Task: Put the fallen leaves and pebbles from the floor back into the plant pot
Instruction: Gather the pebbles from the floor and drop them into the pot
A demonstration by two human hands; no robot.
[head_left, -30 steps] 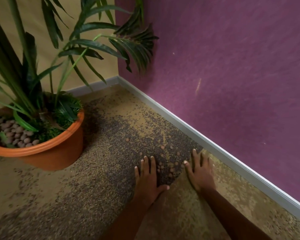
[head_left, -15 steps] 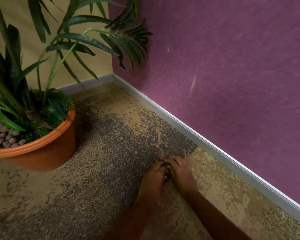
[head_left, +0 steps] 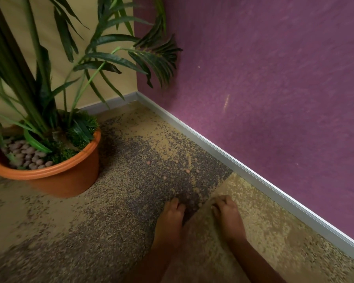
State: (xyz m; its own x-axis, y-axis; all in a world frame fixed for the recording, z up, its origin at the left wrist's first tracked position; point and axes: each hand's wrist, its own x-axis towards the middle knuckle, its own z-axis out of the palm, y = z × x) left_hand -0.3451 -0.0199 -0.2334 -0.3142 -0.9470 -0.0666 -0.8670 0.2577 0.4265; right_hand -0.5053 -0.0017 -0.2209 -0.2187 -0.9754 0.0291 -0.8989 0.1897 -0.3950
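**Loose pebbles lying just ahead of my curled hands**

A few small pinkish pebbles [head_left: 187, 170] are lying scattered on the dark speckled patch of the floor [head_left: 114, 211]. They are well apart from the orange plant pot [head_left: 55, 176] and nearer the purple wall [head_left: 274, 78]. One more is sitting just beside the fingertips of my right hand [head_left: 226, 211].

I am resting both hands knuckles-up on the floor with a small gap between them. My left hand [head_left: 172, 213] is lying on the dark patch and my right at the edge of a lighter tan patch. The fingers of both are curling under toward the palms. I cannot tell whether they are closing on any pebbles, since the palms are facing down.

Off to my left the plant pot is standing upright, holding a heap of the same pebbles and a green plant [head_left: 47, 82] whose fronds are reaching toward the corner. A grey skirting board [head_left: 253, 172] is running along the foot of the purple wall, meeting a yellow wall [head_left: 127, 84] behind the pot.
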